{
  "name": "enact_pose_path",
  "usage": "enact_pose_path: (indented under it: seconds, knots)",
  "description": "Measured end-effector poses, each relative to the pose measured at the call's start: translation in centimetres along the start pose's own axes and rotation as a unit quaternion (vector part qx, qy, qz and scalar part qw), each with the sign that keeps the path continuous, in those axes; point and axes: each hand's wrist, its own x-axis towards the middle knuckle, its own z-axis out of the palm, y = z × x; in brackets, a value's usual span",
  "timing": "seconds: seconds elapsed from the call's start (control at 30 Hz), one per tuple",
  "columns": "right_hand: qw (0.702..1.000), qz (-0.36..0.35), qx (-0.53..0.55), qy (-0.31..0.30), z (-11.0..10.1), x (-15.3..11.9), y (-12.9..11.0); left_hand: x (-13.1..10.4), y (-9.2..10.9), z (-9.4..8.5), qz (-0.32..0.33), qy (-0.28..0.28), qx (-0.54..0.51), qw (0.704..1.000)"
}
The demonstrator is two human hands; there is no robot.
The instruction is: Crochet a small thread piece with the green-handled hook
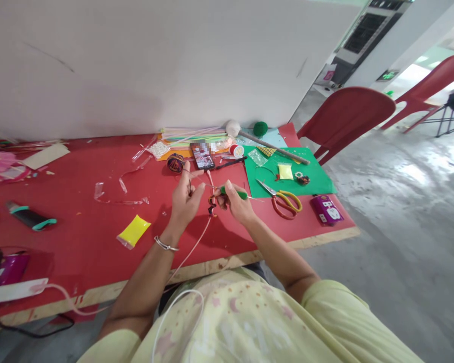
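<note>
My right hand grips a green-handled tool, which looks like a crochet hook, its thin metal shaft pointing right. My left hand has a dark strand of yarn around its fingers, with thumb and index finger stretched toward the right hand. Just beyond it lies a ball of dark multicoloured yarn. Between the hands hangs a small dark and yellowish yarn piece; the fingers partly hide it. A pink cable passes under the hands to a phone on the table.
Scissors lie partly on a green sheet at the right, near a purple box. A yellow packet and a cutter are on the left. Behind stand a white ball, a stick and a wall.
</note>
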Motion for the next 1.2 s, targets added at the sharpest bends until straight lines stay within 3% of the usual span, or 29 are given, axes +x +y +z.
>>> enact_pose_path:
  seconds: [0.2,0.33,0.47,0.53,0.7,0.77,0.83,0.9,0.97,1.07,1.13,1.2]
  knots:
    - [1.000,-0.002,-0.016,-0.002,0.4,-0.5,-0.1,0.6,0.4,-0.1,0.056,-0.046,0.066,0.995]
    - [0.999,-0.025,-0.034,-0.011,0.6,-0.8,-0.4,0.7,0.5,-0.2,0.118,-0.019,0.122,0.985]
    - [0.999,-0.019,-0.036,-0.012,0.5,-1.0,-0.3,1.1,-0.7,-0.8,0.164,0.001,0.178,0.970]
    - [0.999,-0.018,-0.031,-0.009,0.4,-1.0,-0.3,1.7,-1.4,-1.7,0.153,-0.023,0.244,0.957]
    - [0.999,-0.027,-0.013,0.025,-0.2,-0.9,-1.2,3.3,-0.9,-6.0,0.122,-0.063,0.453,0.881]
    - [0.999,-0.023,-0.015,0.035,-0.6,-0.7,-1.7,3.3,-0.1,-7.0,0.155,0.007,0.476,0.866]
    - [0.999,-0.012,-0.019,0.037,-0.9,-0.6,-2.0,2.9,0.7,-6.7,0.179,0.022,0.429,0.885]
    - [0.999,0.005,-0.019,0.033,-1.1,-0.5,-2.2,2.1,0.9,-5.1,0.173,-0.042,0.385,0.906]
    - [0.999,0.022,-0.011,0.030,-1.3,-0.6,-2.3,1.3,0.6,-2.9,0.116,-0.178,0.218,0.953]
    - [0.999,0.036,0.002,0.030,-1.7,-1.1,-2.7,0.8,-0.7,-0.4,0.007,-0.328,0.093,0.940]
    - [0.998,0.038,0.007,0.042,-2.2,-1.5,-3.1,1.1,-1.8,0.1,-0.040,-0.365,0.077,0.927]
    - [0.997,0.038,0.013,0.059,-2.6,-1.9,-3.7,1.8,-2.9,0.0,-0.027,-0.340,0.102,0.934]
